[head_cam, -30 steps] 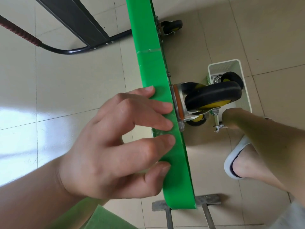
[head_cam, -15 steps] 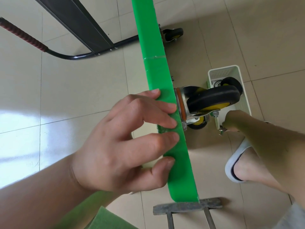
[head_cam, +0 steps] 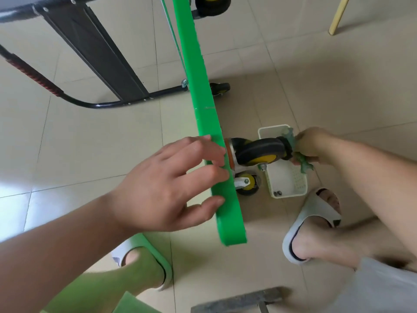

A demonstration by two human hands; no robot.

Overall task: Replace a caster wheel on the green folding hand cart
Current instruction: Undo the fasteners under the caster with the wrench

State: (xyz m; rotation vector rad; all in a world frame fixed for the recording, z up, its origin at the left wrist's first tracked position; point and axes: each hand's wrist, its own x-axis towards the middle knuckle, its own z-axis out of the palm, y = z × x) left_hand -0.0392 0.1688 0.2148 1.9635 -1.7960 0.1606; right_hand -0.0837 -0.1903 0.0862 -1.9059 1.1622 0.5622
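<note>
The left hand [head_cam: 171,186] is spread, fingers apart, its fingertips [head_cam: 216,175] pressed flat on the narrow edge of the green cart deck [head_cam: 203,114], which stands on its side and runs from the top of the view down to the near foreground. Just past those fingertips a caster wheel [head_cam: 259,151] — black tyre, yellow hub — juts sideways from the deck on a metal mount. The right hand [head_cam: 312,147] is closed on a small green tool or part [head_cam: 303,163] at the far side of that wheel; what it is cannot be told. Under the wheel sits a white plastic basket [head_cam: 291,190] on the tiled floor [head_cam: 316,75], with small bolts [head_cam: 277,193] in one corner. A second caster [head_cam: 247,185] lies beside the basket, close to the deck. Farther up, the cart's black handle frame [head_cam: 97,105] rests on the floor, another wheel [head_cam: 220,89] behind the deck. Two feet in white slippers [head_cam: 316,224] flank the deck's near end.
</note>
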